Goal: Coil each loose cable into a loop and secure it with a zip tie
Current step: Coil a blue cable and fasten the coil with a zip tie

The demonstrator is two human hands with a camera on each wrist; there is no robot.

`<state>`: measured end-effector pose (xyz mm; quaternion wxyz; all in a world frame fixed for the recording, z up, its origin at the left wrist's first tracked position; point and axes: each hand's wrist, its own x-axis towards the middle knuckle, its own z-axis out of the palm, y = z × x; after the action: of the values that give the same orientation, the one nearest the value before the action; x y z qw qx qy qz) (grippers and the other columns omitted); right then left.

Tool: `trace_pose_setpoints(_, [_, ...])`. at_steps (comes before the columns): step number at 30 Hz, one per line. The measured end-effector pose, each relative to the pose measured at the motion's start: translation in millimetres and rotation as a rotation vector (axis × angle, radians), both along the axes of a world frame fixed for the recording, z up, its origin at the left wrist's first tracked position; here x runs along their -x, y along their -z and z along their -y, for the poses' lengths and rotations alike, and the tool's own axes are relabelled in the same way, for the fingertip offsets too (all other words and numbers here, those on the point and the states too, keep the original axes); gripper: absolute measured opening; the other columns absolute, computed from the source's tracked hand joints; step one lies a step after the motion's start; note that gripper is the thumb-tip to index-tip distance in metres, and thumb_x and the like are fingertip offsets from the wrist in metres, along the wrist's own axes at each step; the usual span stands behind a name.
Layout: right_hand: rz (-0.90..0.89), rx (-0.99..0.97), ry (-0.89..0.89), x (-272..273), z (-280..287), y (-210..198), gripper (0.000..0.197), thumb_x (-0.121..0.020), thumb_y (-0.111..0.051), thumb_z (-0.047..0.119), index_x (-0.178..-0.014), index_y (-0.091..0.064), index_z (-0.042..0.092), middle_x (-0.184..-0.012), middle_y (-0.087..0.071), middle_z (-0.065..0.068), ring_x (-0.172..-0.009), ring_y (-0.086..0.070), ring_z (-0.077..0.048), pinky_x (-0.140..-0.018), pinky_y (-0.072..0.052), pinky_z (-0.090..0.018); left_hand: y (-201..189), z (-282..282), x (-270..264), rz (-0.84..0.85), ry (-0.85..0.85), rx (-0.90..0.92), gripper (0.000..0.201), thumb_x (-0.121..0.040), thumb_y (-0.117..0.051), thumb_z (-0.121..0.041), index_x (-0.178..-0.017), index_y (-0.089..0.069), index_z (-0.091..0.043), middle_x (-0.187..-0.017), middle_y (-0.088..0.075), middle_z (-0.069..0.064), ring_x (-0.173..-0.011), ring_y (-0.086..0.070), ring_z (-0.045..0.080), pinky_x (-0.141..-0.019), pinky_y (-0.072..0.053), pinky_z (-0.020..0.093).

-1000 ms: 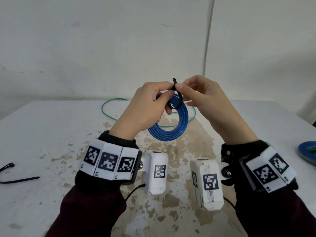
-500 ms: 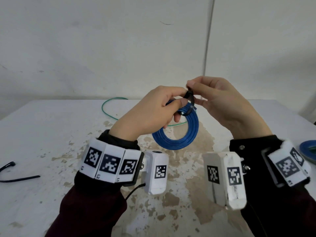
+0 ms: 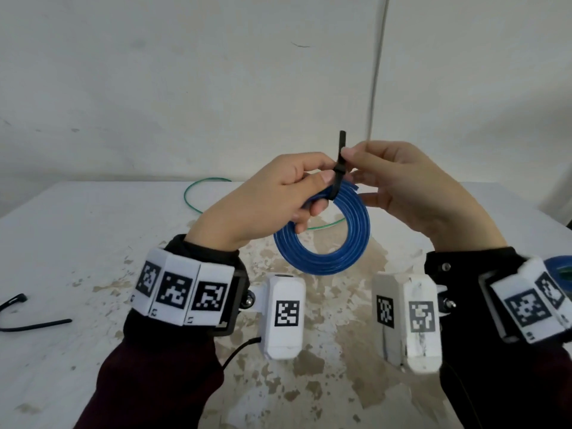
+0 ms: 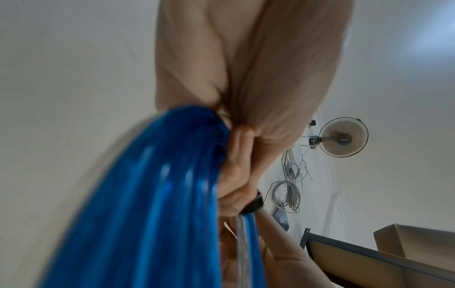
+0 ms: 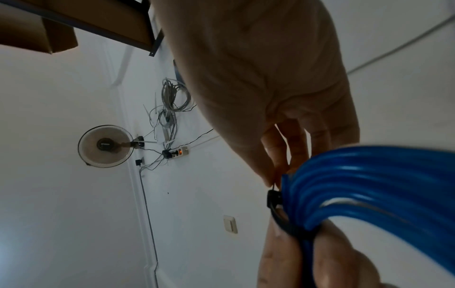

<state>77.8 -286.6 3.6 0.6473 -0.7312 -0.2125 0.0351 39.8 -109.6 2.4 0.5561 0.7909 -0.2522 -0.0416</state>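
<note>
Fingers [image 3: 346,154] pinching zip tie [image 3: 339,168] around blue coil [image 3: 325,239]

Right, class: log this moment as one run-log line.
left hand: grips blue cable coil | right hand: pinches black zip tie round coil | green cable: loose on table

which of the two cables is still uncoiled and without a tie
The green cable, lying in one loose loop on the table behind the hands. The blue cable is coiled tight, held up, with a black zip tie around it.
</note>
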Motion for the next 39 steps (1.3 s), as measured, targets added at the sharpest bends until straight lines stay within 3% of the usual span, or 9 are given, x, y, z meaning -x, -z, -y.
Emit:
trace_pose_setpoints(4, [0.008,0.013,-0.015,-0.7,-2.2,1.7,0.023,-0.074,-0.067,0.038,-0.079,-0.065,0.016,-0.077,-0.064,0.000,-0.076,-0.062,-0.010,-0.074,-0.052,-0.034,0.5,0.2,0.3,0.030,-0.032,-0.006,0.031,-0.103,-0.036,-0.016,-0.117,-0.063,-0.010,-0.062,-0.041,0.004,-0.050,-0.023,0.017,-0.050,-0.039,0.020])
trace_pose_setpoints(8, [0.103,-0.056,0.087,1.3,-5.6,1.2,0.021,-0.090,-0.062,0.017,-0.071,-0.054,0.015,-0.068,-0.058,0.005,-0.065,-0.056,-0.007,-0.055,-0.048,-0.021,1.2,3.1,-0.5,0.053,-0.072,-0.025,0.031,-0.103,-0.037,-0.018,-0.117,-0.064,-0.013,-0.062,-0.043,0.005,-0.047,-0.027,0.014,-0.051,-0.041,0.022])
trace_pose_setpoints(13, [0.181,-0.055,0.194,2.4,-13.8,2.6,0.023,-0.092,-0.060,0.011,-0.072,-0.048,0.013,-0.079,-0.055,0.001,-0.063,-0.057,-0.006,-0.044,-0.042,-0.016,-0.8,0.3,1.6,0.044,-0.077,-0.052,0.032,-0.103,-0.038,-0.019,-0.108,-0.067,-0.008,-0.060,-0.045,0.002,-0.045,-0.029,0.011,-0.051,-0.041,0.022])
trace_pose_setpoints(18, [0.220,0.032,0.223,2.5,-14.9,3.9,0.022,-0.092,-0.060,0.015,-0.074,-0.049,0.014,-0.085,-0.056,-0.001,-0.062,-0.061,-0.003,-0.046,-0.045,-0.017,1.5,8.0,-1.0,-0.014,-0.202,-0.001,0.033,-0.100,-0.040,-0.015,-0.098,-0.071,-0.006,-0.053,-0.042,0.002,-0.044,-0.027,0.015,-0.044,-0.034,0.023])
trace_pose_setpoints(25, [0.082,0.047,0.101,4.2,-5.6,0.8,0.016,-0.091,-0.062,0.022,-0.079,-0.063,0.012,-0.073,-0.062,0.001,-0.063,-0.060,-0.005,-0.050,-0.046,-0.017,2.8,9.4,-3.0,-0.036,-0.193,0.066,0.031,-0.100,-0.040,-0.014,-0.097,-0.071,-0.013,-0.055,-0.042,0.004,-0.051,-0.027,0.023,-0.041,-0.033,0.022])
trace_pose_setpoints(29, [0.116,0.016,0.103,3.0,-14.9,4.2,0.021,-0.091,-0.062,0.018,-0.072,-0.054,0.014,-0.073,-0.060,-0.001,-0.065,-0.059,-0.005,-0.050,-0.046,-0.017,1.7,5.4,-3.6,-0.007,-0.235,0.104,0.033,-0.098,-0.046,-0.023,-0.081,-0.074,-0.018,-0.065,-0.045,0.016,-0.061,-0.030,0.030,-0.040,-0.031,0.022])
trace_pose_setpoints(32, [0.158,-0.036,0.123,2.3,-18.8,5.3,0.023,-0.090,-0.063,0.016,-0.071,-0.050,0.013,-0.074,-0.058,-0.003,-0.066,-0.058,-0.009,-0.053,-0.046,-0.020,2.4,8.0,-2.9,0.083,-0.284,0.071,0.029,-0.096,-0.054,-0.032,-0.085,-0.074,-0.013,-0.060,-0.042,0.012,-0.052,-0.033,0.023,-0.042,-0.028,0.024])
trace_pose_setpoints(36, [0.182,-0.101,0.178,3.2,-26.7,11.1,0.026,-0.091,-0.061,0.009,-0.071,-0.046,0.011,-0.072,-0.055,-0.002,-0.059,-0.057,-0.009,-0.048,-0.045,-0.019,4.6,7.9,-6.4,0.118,-0.337,0.017,0.025,-0.096,-0.054,-0.027,-0.087,-0.073,-0.012,-0.048,-0.045,-0.009,-0.043,-0.034,0.009,-0.042,-0.027,0.020])
trace_pose_setpoints(39, [0.197,-0.106,0.219,1.9,-34.1,15.8,0.027,-0.091,-0.061,0.008,-0.070,-0.045,0.012,-0.073,-0.054,-0.007,-0.059,-0.057,-0.015,-0.047,-0.046,-0.022,6.8,5.9,-8.3,0.190,-0.383,-0.053,0.025,-0.095,-0.054,-0.026,-0.082,-0.071,-0.014,-0.049,-0.048,-0.009,-0.042,-0.038,0.005,-0.041,-0.028,0.014])
